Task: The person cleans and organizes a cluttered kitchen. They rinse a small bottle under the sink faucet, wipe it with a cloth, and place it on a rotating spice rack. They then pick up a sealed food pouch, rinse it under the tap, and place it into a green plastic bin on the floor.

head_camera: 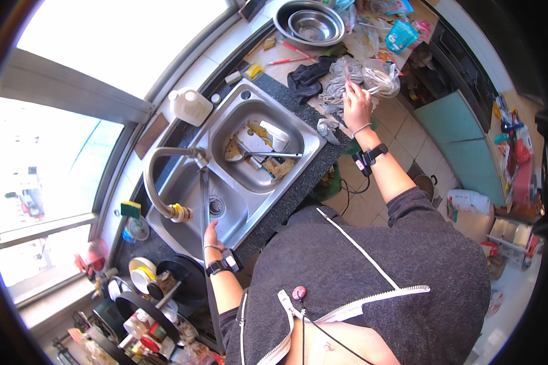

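Note:
My right hand (358, 104) is over the counter at the upper right, fingertips together on a thin pink-edged strip (347, 72). Beneath and beside it lie a heap of grey cloth strips (340, 84) and a clear plastic bag (381, 78) with pale material inside. A dark cloth (307, 81) is to their left. My left hand (213, 237) is at the front of the left basin (233, 222), beside a long narrow grey strip (204, 200). Its fingers are partly hidden, so I cannot tell whether it grips the strip.
The right basin (228, 107) holds a ladle (237, 157), a white container (279, 139) and food scraps. A curved faucet (151, 175) arches over the left basin. Nested metal bowls (281, 20) stand on the far counter. A dish rack (166, 296) is at lower left.

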